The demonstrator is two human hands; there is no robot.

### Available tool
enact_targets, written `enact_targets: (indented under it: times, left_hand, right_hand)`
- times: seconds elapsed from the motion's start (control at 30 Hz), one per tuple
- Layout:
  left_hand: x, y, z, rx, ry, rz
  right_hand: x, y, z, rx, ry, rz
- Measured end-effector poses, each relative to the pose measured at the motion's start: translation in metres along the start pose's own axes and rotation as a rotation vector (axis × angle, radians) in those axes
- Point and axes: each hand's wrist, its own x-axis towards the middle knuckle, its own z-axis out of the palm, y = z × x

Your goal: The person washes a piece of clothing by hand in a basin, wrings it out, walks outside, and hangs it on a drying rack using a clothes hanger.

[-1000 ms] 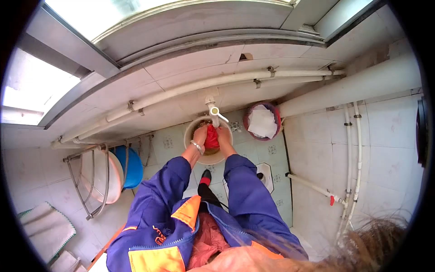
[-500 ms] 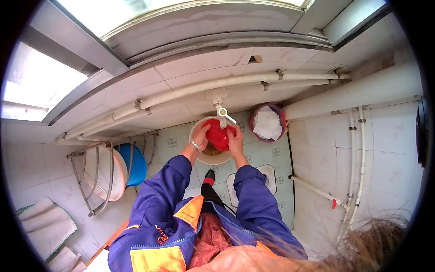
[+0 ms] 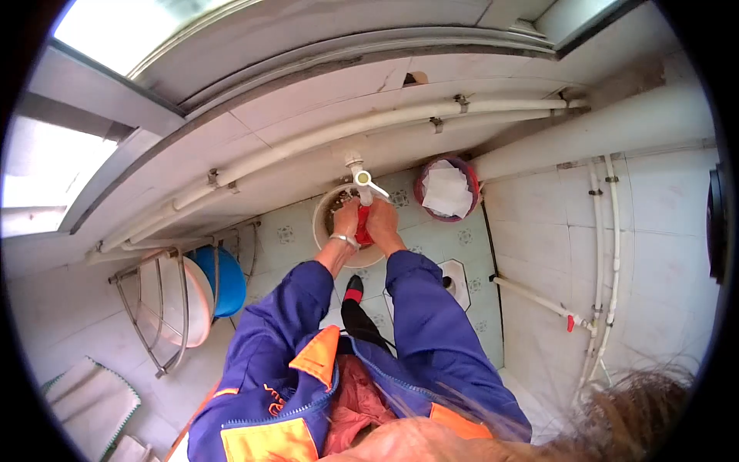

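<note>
"At frame centre, over the pale bucket (image 3: 319, 225), how were the hands?"

"The left hand (image 3: 346, 219) and right hand (image 3: 382, 220) gripped the red cloth (image 3: 363, 225) by the tap (image 3: 366, 189); low worked best, I judged, for catching drips."

"And the containers?"

"The bucket held murk with white flecks (image 3: 336, 202); the bin (image 3: 420, 194), right of centre, white paper (image 3: 446, 190)."

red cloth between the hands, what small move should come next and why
Probably a gentle squeeze and twist of the red cloth: it is bunched between the left hand and right hand, which are close together within the outline of the basin near the tap, so any water should fall inside.
</note>
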Motion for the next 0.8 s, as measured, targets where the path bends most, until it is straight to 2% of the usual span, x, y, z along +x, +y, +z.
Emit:
enact_targets:
  times: [0.07, 0.13, 0.2, 0.23, 0.27, 0.3, 0.37, 0.4, 0.43, 0.47, 0.53, 0.57, 0.6, 0.67, 0.73, 0.8]
  left_hand:
    - [0.065, -0.054, 0.003, -0.343, -0.006, -0.077]
    - [0.060, -0.034, -0.013, -0.412, -0.014, -0.131]
    - [0.043, -0.010, -0.025, -0.479, -0.021, -0.184]
    - [0.033, 0.001, -0.024, -0.169, -0.039, -0.077]
    - [0.039, -0.020, -0.010, -0.331, -0.006, -0.059]
    - [0.046, -0.039, 0.004, -0.493, 0.024, -0.035]
    - [0.093, -0.092, 0.016, -0.450, -0.024, -0.070]
    - [0.084, -0.081, 0.014, -0.475, -0.043, -0.126]
    - [0.074, -0.069, 0.013, -0.498, -0.061, -0.183]
    - [0.087, -0.078, 0.014, -0.565, 0.014, -0.144]
    - [0.103, -0.080, -0.003, -0.331, -0.057, -0.082]
    - [0.100, -0.077, -0.009, -0.254, -0.077, -0.064]
    - [0.094, -0.074, -0.007, -0.314, -0.083, -0.095]
    - [0.058, -0.050, 0.001, -0.370, -0.091, -0.125]
    - [0.024, -0.036, 0.010, -0.089, -0.041, 0.022]
    - [0.078, -0.083, 0.016, 0.012, -0.099, 0.145]
  right_hand:
    - [-0.010, -0.021, -0.014, -0.015, 0.020, 0.013]
    - [-0.024, -0.047, -0.016, 0.030, -0.061, -0.107]
    - [-0.028, -0.050, -0.009, 0.117, -0.047, -0.179]
    - [-0.024, -0.039, 0.002, 0.128, -0.048, -0.145]
    - [-0.023, -0.036, 0.002, 0.139, -0.051, -0.101]
    - [-0.003, -0.025, -0.004, -0.111, -0.157, -0.025]
    - [0.003, -0.023, -0.014, -0.043, -0.072, 0.030]
    - [0.006, -0.022, -0.016, 0.022, 0.006, 0.084]
    - [0.004, -0.016, -0.008, -0.021, -0.024, 0.136]
    - [-0.007, -0.025, -0.006, -0.025, -0.032, 0.134]
    - [-0.021, -0.044, -0.006, -0.087, -0.192, -0.166]
    - [-0.024, -0.053, -0.013, -0.056, -0.182, -0.227]
    - [-0.020, -0.047, -0.009, -0.054, -0.187, -0.228]
    - [-0.004, -0.026, 0.000, -0.136, -0.179, 0.049]
    - [0.003, -0.012, -0.015, -0.125, -0.133, 0.016]
    - [0.004, -0.015, -0.021, -0.123, -0.091, -0.012]
